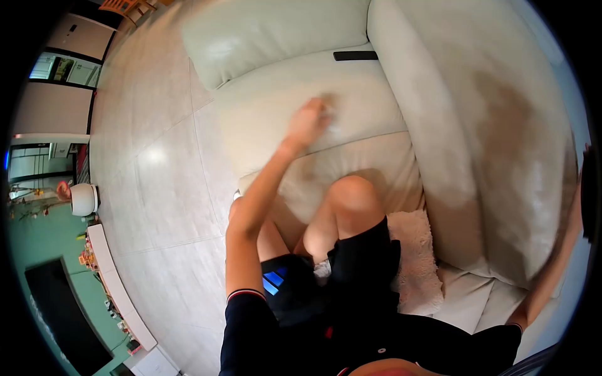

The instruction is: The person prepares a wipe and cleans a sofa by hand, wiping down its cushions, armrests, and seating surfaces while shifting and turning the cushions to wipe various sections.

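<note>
My left hand (310, 122) is over the cream sofa seat (263, 113), its fingers curled and smeared by motion. Something small and whitish shows by the fingers, too blurred to name. A flat, dark, bar-shaped object (355, 56) lies farther along the seat, apart from the hand. On the right, my right arm (552, 269) stretches up along the sofa backrest (433, 113) to the dark edge of the picture. The right hand's fingers are hidden there, beside a dark shape (588, 194) I cannot make out.
My bent knees (354, 197) are on the sofa, next to a fluffy pinkish cushion (414, 263). Pale floor tiles (157, 188) run along the left. Beyond stand a white pot (84, 199), a long low cabinet (122, 288) and a dark screen (66, 313).
</note>
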Demonstrator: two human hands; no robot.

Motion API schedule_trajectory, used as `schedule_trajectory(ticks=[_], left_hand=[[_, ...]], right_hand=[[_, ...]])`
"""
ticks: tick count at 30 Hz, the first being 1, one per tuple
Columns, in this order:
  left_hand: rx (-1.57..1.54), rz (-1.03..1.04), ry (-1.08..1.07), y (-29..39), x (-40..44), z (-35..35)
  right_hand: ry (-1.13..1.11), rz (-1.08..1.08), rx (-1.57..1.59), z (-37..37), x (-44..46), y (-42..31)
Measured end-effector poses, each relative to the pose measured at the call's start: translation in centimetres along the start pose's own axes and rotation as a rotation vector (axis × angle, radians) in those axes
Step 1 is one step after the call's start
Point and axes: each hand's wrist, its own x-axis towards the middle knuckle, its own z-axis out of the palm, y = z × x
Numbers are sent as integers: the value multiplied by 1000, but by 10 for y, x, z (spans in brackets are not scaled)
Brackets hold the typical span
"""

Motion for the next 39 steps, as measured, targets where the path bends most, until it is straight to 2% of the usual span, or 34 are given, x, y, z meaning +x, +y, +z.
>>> schedule_trajectory(ticks=[2,4,5,6,7,8,10,11,12,13,14,15,17,20,22,25,27,29,31,33,34,35,37,39], left_hand=[[174,-50,214,-64,-6,-33],[262,-58,497,-129,-12,-63],[299,-171,551,-154,-19,-72],[252,-274,568,-169,-24,-76],[245,-267,567,-174,-30,-75],[221,-328,508,-178,-35,-75],[199,-374,463,-180,-36,-70],[345,-347,500,-175,-36,-58],[494,-325,529,-176,-34,-54],[499,-323,527,-182,-31,-57],[421,-355,472,-185,-29,-59],[339,-388,418,-188,-28,-58],[264,-375,443,-197,-14,-62],[124,-440,514,-201,9,-59],[353,-482,562,-193,29,-51],[586,-572,619,-168,83,-19],[721,-545,327,-131,121,9],[550,-423,417,-83,144,52],[456,-295,450,-46,158,93],[347,-151,402,-16,171,131],[243,-68,255,7,172,145],[137,10,106,30,169,160],[305,166,-20,69,142,194],[303,244,5,63,125,191]], right_hand=[[62,-59,185,6,12,-102],[3,-147,462,59,29,-214],[-59,-180,569,103,42,-264],[-113,-76,770,150,56,-313],[-221,-106,691,208,68,-347],[-227,-129,782,270,73,-372],[-331,-233,566,381,87,-404],[-318,-229,565,400,99,-410],[-464,-242,588,413,109,-419],[-617,-255,611,423,112,-427],[-576,-283,462,417,119,-432],[-581,-284,460,421,125,-430],[-583,-340,547,434,144,-419],[-209,-170,637,437,182,-397],[-360,90,545,429,213,-380],[-372,202,494,464,240,-325],[-663,298,628,451,260,-283],[-512,133,977,403,251,-247],[-661,174,936,333,230,-234],[-826,347,883,291,207,-246],[-762,397,1006,280,195,-263],[-817,317,1065,291,193,-266],[-784,229,1106,330,191,-267],[-760,230,1060,346,193,-262]])
